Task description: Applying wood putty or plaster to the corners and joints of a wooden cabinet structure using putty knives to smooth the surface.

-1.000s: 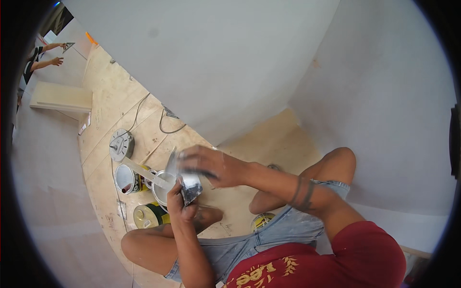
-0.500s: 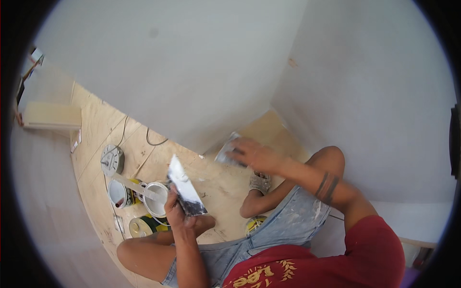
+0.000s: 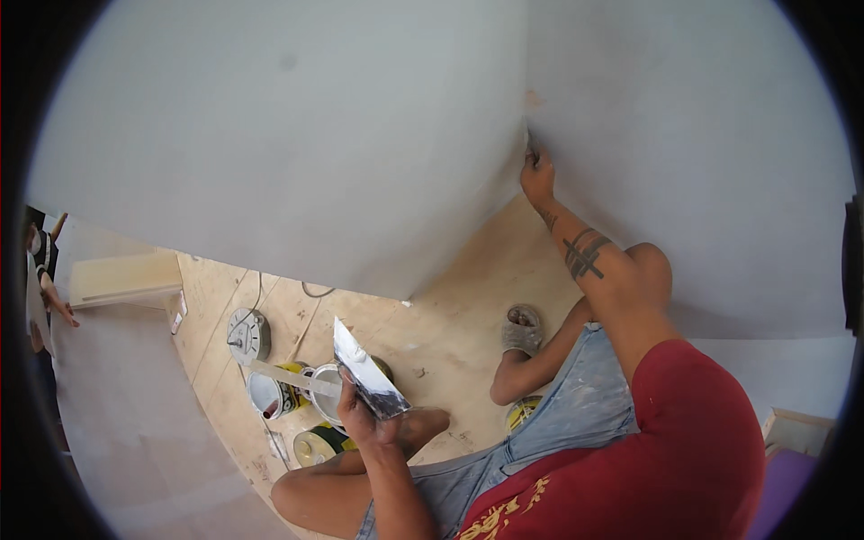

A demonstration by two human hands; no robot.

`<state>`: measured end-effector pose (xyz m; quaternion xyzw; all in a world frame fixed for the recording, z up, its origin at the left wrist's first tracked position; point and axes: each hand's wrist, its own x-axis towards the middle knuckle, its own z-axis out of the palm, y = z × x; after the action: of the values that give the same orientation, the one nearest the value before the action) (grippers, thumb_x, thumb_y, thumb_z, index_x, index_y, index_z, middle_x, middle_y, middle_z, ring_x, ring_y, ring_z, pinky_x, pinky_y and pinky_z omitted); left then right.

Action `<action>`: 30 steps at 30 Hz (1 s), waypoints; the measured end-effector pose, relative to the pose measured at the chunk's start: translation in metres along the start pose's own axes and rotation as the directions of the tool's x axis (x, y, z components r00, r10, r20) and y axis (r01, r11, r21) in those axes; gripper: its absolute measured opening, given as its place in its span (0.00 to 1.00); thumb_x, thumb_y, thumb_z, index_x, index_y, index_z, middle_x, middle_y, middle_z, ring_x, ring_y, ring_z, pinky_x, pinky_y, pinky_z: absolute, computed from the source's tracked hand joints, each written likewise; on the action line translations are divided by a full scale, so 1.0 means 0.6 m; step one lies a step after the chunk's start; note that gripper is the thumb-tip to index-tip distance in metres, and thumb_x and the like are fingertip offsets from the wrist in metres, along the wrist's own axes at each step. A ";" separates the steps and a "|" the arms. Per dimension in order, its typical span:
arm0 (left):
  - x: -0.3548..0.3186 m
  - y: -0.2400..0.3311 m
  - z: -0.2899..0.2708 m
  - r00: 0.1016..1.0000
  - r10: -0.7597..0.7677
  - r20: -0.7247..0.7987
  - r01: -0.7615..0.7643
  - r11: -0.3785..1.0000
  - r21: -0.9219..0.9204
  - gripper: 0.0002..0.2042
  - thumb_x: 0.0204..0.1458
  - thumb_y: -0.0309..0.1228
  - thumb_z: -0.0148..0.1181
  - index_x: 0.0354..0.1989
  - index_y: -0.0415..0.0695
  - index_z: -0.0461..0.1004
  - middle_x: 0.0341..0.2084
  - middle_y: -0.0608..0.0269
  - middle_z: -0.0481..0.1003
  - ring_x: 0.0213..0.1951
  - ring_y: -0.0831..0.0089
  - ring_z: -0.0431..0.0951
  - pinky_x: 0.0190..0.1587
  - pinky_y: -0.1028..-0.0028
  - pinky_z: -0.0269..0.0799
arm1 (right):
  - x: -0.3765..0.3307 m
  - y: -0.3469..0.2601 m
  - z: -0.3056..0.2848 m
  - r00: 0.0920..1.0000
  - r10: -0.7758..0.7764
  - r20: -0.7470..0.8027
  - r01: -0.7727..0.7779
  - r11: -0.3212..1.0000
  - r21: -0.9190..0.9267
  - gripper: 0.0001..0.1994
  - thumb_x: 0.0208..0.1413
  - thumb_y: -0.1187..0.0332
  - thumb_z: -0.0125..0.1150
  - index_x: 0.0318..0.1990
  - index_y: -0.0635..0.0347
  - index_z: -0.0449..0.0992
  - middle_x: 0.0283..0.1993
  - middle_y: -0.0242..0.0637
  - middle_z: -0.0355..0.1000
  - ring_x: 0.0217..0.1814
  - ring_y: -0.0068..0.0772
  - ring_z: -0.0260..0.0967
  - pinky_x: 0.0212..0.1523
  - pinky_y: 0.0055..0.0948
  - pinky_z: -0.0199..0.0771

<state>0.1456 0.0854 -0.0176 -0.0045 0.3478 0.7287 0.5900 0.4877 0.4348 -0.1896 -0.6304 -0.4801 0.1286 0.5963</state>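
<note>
Right hand (image 3: pixel 537 173) gripped a small putty knife (image 3: pixel 527 142), its blade pressed into the far wall corner (image 3: pixel 526 90). Left hand (image 3: pixel 367 421) closed on a broad taping knife (image 3: pixel 365 370) with compound on it, near the paint tins (image 3: pixel 286 394). Walls looked mostly skimmed; corner seam unfinished.

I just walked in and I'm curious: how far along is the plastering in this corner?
Both walls already look smooth and evenly pale. In hand now: the right hand presses a small blade into the corner seam, while the left hand holds a wide metal trowel smeared with grey filler. A small unfilled pinkish patch sits higher up the seam. Open tubs stand on the plywood floor.
</note>
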 end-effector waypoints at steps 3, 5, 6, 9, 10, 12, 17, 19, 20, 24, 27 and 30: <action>-0.003 0.002 0.008 1.000 0.012 -0.022 -0.012 1.000 -0.024 0.12 0.65 0.30 0.48 0.51 0.37 0.71 0.41 0.56 0.79 0.39 0.66 0.82 0.43 0.68 0.81 | 0.005 0.014 0.011 0.995 0.094 0.014 -0.094 0.995 0.026 0.17 0.63 0.73 0.51 0.57 0.70 0.69 0.51 0.60 0.73 0.54 0.53 0.73 0.52 0.40 0.73; 0.000 0.003 0.007 0.998 0.051 -0.044 -0.052 0.999 -0.016 0.12 0.65 0.29 0.48 0.52 0.36 0.71 0.41 0.55 0.79 0.39 0.66 0.82 0.41 0.68 0.83 | -0.008 0.026 0.024 0.988 0.152 0.011 -0.153 0.988 0.031 0.17 0.63 0.73 0.51 0.58 0.69 0.69 0.51 0.58 0.74 0.54 0.52 0.74 0.52 0.39 0.74; 0.001 0.007 0.002 0.999 0.033 -0.010 -0.033 0.999 -0.020 0.12 0.65 0.29 0.48 0.52 0.36 0.71 0.41 0.55 0.79 0.39 0.66 0.82 0.38 0.69 0.84 | -0.022 0.032 0.029 0.996 0.087 -0.034 -0.088 0.996 -0.023 0.17 0.63 0.74 0.51 0.58 0.68 0.69 0.51 0.56 0.74 0.54 0.51 0.74 0.52 0.38 0.74; 0.004 0.014 -0.004 0.998 0.041 -0.050 -0.043 0.997 -0.057 0.12 0.65 0.29 0.48 0.52 0.36 0.71 0.41 0.54 0.79 0.38 0.67 0.83 0.35 0.69 0.84 | -0.095 0.023 0.053 0.997 0.081 -0.014 -0.081 0.997 0.011 0.17 0.62 0.76 0.51 0.59 0.66 0.69 0.52 0.54 0.74 0.55 0.50 0.74 0.53 0.37 0.74; 0.004 0.017 -0.006 0.998 0.046 -0.054 -0.049 0.997 -0.059 0.12 0.65 0.29 0.48 0.52 0.36 0.71 0.41 0.54 0.79 0.38 0.67 0.83 0.35 0.69 0.84 | -0.129 0.011 0.061 0.989 0.143 0.048 -0.147 0.985 0.091 0.18 0.62 0.77 0.51 0.59 0.66 0.68 0.52 0.53 0.74 0.55 0.49 0.74 0.54 0.37 0.73; 0.001 0.027 -0.014 0.999 0.002 0.041 0.001 0.998 -0.068 0.12 0.65 0.31 0.50 0.52 0.39 0.72 0.42 0.57 0.80 0.42 0.67 0.82 0.46 0.68 0.80 | -0.200 -0.033 0.079 0.975 0.188 0.116 -0.197 0.978 0.069 0.18 0.61 0.78 0.51 0.59 0.65 0.67 0.54 0.53 0.73 0.56 0.49 0.73 0.56 0.38 0.72; 0.002 0.023 0.000 1.000 0.021 -0.023 -0.021 0.999 -0.035 0.12 0.64 0.31 0.49 0.51 0.38 0.72 0.39 0.56 0.80 0.35 0.67 0.83 0.34 0.69 0.84 | -0.353 -0.075 0.108 0.945 0.234 0.229 -0.263 0.959 0.103 0.19 0.60 0.79 0.53 0.60 0.65 0.67 0.55 0.51 0.72 0.59 0.48 0.71 0.58 0.36 0.70; -0.004 0.029 0.004 0.998 0.023 -0.050 -0.028 0.994 -0.109 0.12 0.65 0.30 0.48 0.51 0.38 0.72 0.39 0.56 0.80 0.36 0.67 0.83 0.35 0.68 0.84 | -0.421 -0.120 0.120 0.926 0.247 0.285 -0.299 0.942 0.155 0.19 0.60 0.79 0.52 0.60 0.65 0.67 0.56 0.50 0.71 0.59 0.48 0.70 0.58 0.36 0.70; -0.004 0.026 0.008 0.999 0.021 -0.037 -0.025 0.993 -0.115 0.12 0.64 0.30 0.49 0.51 0.38 0.72 0.40 0.56 0.80 0.36 0.67 0.83 0.35 0.69 0.84 | -0.445 -0.128 0.128 0.944 0.205 0.259 -0.255 0.951 0.176 0.19 0.61 0.77 0.53 0.60 0.64 0.66 0.55 0.50 0.70 0.57 0.45 0.70 0.56 0.34 0.70; -0.009 0.036 -0.002 0.999 0.032 -0.008 -0.033 0.987 -0.160 0.12 0.64 0.30 0.49 0.51 0.39 0.73 0.41 0.55 0.80 0.37 0.66 0.83 0.38 0.67 0.83 | -0.560 -0.231 0.141 0.914 0.203 0.352 -0.288 0.934 0.210 0.20 0.62 0.75 0.53 0.62 0.61 0.66 0.56 0.49 0.69 0.58 0.42 0.69 0.57 0.34 0.70; -0.008 0.033 -0.001 0.996 0.081 -0.048 -0.085 0.993 -0.087 0.12 0.64 0.30 0.49 0.50 0.39 0.73 0.42 0.55 0.80 0.40 0.64 0.83 0.43 0.64 0.82 | -0.619 -0.273 0.128 0.825 0.188 0.533 -0.378 0.884 0.275 0.18 0.62 0.76 0.53 0.60 0.57 0.70 0.49 0.48 0.74 0.51 0.49 0.74 0.51 0.37 0.74; -0.014 0.044 -0.009 0.996 0.074 -0.050 -0.078 0.994 -0.072 0.12 0.64 0.31 0.48 0.50 0.38 0.74 0.42 0.55 0.80 0.43 0.63 0.82 0.47 0.63 0.80 | -0.609 -0.315 0.103 0.685 -0.131 0.716 -0.291 0.852 0.434 0.17 0.62 0.77 0.51 0.58 0.58 0.71 0.50 0.49 0.75 0.54 0.48 0.73 0.54 0.38 0.73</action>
<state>0.1235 0.0738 -0.0049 -0.0301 0.3344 0.7627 0.5528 0.1721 0.1637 -0.1903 -0.3652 -0.5932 0.5172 0.4972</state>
